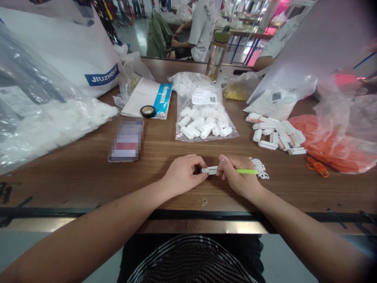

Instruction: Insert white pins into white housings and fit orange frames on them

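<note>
At the middle of the table my left hand (188,173) pinches a small white plastic piece (208,171), which has a row of narrow slots along it. My right hand (238,173) is closed round a thin tool with a lime-green handle (246,171). The front of that tool meets the white piece, but its working tip cannot be made out. Just beyond my right hand lies a heap of tiny white parts (259,169), partly covered by the hand.
A clear bag of white pieces (203,122) lies ahead. White pieces with orange strips (278,131) are heaped at right, beside a bag of orange parts (330,153). Leftward are a phone (126,141), a notebook (147,94) bearing black tape (147,111), and a large bag (59,122).
</note>
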Available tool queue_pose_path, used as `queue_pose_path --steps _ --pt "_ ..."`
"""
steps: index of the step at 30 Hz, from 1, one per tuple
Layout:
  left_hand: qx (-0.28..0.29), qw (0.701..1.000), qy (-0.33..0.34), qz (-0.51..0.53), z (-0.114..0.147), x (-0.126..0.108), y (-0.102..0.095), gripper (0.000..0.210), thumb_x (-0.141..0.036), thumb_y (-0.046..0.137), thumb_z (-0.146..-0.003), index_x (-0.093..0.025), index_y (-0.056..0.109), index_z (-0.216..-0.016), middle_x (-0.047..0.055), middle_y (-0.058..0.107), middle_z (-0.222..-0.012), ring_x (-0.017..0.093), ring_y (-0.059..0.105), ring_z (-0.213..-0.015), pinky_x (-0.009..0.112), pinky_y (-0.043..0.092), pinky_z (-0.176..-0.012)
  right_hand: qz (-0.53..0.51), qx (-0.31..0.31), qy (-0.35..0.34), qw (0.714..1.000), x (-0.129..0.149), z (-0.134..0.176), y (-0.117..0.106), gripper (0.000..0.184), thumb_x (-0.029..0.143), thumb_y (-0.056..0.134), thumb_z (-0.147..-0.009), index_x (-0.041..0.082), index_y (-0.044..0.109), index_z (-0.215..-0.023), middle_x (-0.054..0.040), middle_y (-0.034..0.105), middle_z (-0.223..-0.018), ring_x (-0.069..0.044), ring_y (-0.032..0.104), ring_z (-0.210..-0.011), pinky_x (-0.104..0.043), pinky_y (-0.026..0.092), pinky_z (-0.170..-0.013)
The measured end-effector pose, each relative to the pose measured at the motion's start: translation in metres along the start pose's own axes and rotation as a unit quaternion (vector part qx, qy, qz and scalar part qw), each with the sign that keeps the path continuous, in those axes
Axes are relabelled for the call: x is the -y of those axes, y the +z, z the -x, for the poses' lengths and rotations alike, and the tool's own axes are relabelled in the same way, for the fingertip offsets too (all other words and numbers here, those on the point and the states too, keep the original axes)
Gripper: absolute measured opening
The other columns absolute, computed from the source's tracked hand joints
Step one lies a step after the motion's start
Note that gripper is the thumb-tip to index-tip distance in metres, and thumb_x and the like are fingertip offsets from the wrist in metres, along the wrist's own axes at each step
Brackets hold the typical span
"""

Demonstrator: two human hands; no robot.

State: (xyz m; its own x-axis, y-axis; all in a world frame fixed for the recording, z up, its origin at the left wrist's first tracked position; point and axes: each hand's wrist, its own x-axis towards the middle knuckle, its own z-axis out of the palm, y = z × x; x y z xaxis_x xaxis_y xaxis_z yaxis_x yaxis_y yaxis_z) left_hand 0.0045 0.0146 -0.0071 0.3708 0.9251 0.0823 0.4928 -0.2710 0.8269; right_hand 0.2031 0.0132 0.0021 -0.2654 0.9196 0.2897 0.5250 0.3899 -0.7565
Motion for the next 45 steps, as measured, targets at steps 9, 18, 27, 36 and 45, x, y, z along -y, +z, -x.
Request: queue_pose_path --steps 9,18,27,36,45 --pt "0.008 1.000 -0.006 -0.005 0.0001 -0.0006 -0.0019 0.007 -0.026 0.071 -0.077 -0.021 0.071 -0.082 -0.004 0.052 -0.066 0.010 0.044 -0.056 0.026 0.035 -0.057 -0.074 -0.025 0.053 0.996 0.0023 -0.0012 -0.0025 0.045 0.030 0.050 -0.097 0.018 0.060 -0.054 0.0023 0.060 -0.051 -0.008 0.054 -0.043 -0.022 0.041 -0.048" --pt "0.009 1.000 -0.004 -0.002 0.0006 -0.0004 -0.0009 0.006 -0.026 0.070 -0.077 -0.021 0.069 -0.080 -0.005 0.052 -0.064 0.009 0.043 -0.055 0.026 0.035 -0.058 -0.065 -0.024 0.055 0.996 0.0017 -0.0024 -0.0007 0.045 0.030 0.050 -0.096 0.019 0.060 -0.053 0.0021 0.059 -0.049 -0.009 0.053 -0.043 -0.023 0.042 -0.048" --pt "0.003 1.000 -0.008 0.003 0.0006 -0.0008 -0.0003 0.008 -0.027 0.070 -0.077 -0.020 0.069 -0.082 -0.003 0.054 -0.066 0.011 0.046 -0.058 0.026 0.034 -0.058 0.033 0.017 -0.011 0.999 0.0024 -0.0020 -0.0032 0.047 0.032 0.045 -0.099 0.019 0.059 -0.056 0.0025 0.058 -0.049 -0.009 0.054 -0.045 -0.024 0.041 -0.053" --pt "0.006 1.000 -0.014 0.002 0.0005 -0.0014 -0.0006 0.009 -0.028 0.070 -0.078 -0.021 0.070 -0.083 -0.003 0.055 -0.068 0.011 0.046 -0.059 0.026 0.034 -0.058 0.016 -0.012 -0.001 1.000 0.0017 -0.0008 -0.0021 0.047 0.031 0.046 -0.099 0.019 0.060 -0.056 0.0023 0.059 -0.049 -0.009 0.055 -0.046 -0.024 0.041 -0.053" --pt "0.006 1.000 -0.015 0.001 0.0006 -0.0030 -0.0018 0.008 -0.027 0.070 -0.078 -0.021 0.070 -0.082 -0.003 0.054 -0.067 0.010 0.044 -0.056 0.026 0.035 -0.058 -0.023 -0.008 0.043 0.999 -0.0004 -0.0017 -0.0002 0.047 0.032 0.048 -0.098 0.018 0.060 -0.055 0.0023 0.059 -0.048 -0.009 0.054 -0.043 -0.023 0.041 -0.049"
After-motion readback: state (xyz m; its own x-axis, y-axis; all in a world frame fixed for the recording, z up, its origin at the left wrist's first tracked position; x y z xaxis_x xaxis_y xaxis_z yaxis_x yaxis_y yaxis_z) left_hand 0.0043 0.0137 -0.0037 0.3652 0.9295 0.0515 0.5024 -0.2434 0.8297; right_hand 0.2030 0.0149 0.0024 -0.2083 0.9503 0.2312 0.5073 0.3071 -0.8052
